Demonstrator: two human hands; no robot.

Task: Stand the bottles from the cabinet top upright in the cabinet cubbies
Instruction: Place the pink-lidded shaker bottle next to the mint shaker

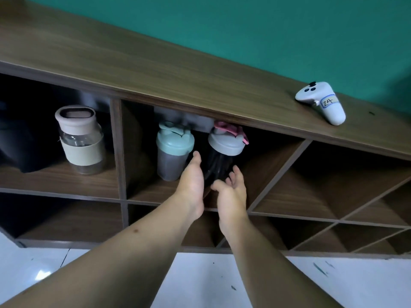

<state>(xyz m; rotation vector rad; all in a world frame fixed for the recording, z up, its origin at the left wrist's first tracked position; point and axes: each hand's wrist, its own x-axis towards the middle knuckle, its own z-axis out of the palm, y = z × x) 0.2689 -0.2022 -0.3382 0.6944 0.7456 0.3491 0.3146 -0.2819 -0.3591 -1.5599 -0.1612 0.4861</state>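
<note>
Basically, the dark bottle with the grey-and-pink lid stood upright in the middle cubby, directly ahead of and between both hands, its long axis vertical. Left hand was flat, fingers straight, beside its left flank. Right hand was spread, cupped near its right flank, gripping nothing. The mint-lidded bottle stood just left of the left hand.

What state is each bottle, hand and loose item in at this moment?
Glass bottle: upright, left cubby, lid on.
Teal-lid shaker: upright, middle cubby, closed.
Grey-lid shaker: upright beside it, closed.
Left hand: open, near grey-lid shaker.
Right hand: open, no grip.
White controller: lying on cabinet top.
</note>
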